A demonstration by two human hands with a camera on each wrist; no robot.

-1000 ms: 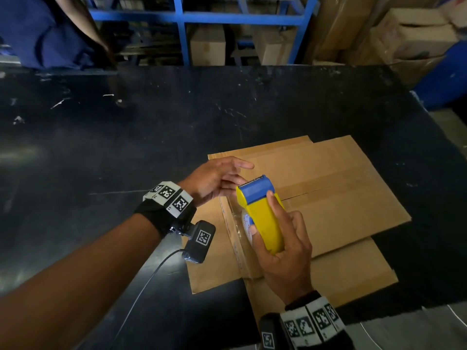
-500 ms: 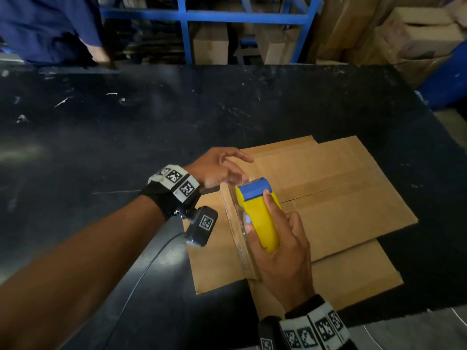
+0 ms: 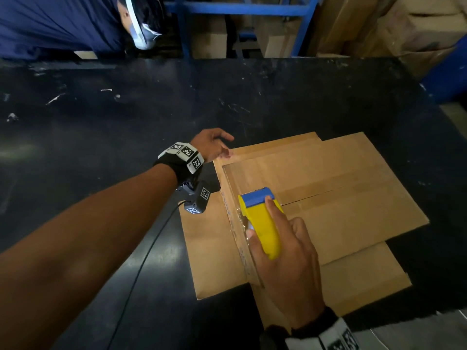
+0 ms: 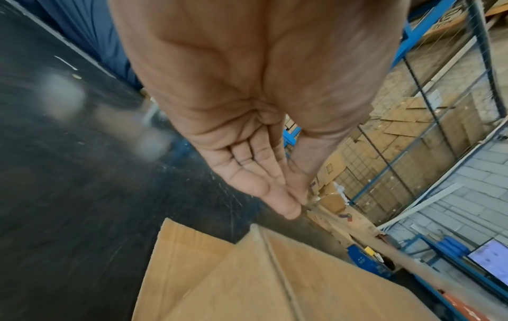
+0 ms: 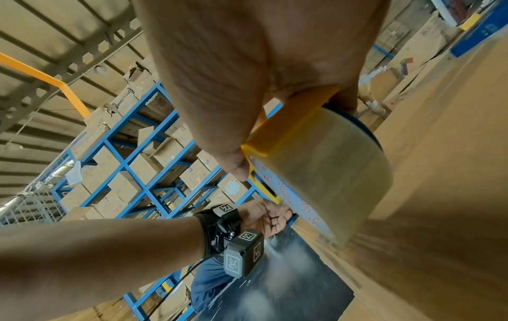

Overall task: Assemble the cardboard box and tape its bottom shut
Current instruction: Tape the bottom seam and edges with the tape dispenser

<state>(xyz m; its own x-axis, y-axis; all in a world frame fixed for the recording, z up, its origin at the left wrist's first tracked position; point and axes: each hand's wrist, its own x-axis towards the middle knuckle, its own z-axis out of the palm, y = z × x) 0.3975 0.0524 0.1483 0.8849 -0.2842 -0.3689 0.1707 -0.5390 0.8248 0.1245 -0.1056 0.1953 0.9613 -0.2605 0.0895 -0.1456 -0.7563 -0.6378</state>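
Fingers [image 3: 274,210] of the right hand [image 3: 290,269] grip the yellow-and-blue tape dispenser [image 3: 261,221] on the flat brown cardboard box [image 3: 341,198]; left hand [image 3: 212,147], open, touches its far corner. Risk: unrestrained box shifting, tape skewing.

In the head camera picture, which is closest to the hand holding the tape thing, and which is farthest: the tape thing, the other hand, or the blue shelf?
From the right hand:
1. Yellow tape dispenser, gripped in that hand.
2. Left hand, at the cardboard box's far left corner.
3. Blue shelf rack, beyond the black table's far edge.
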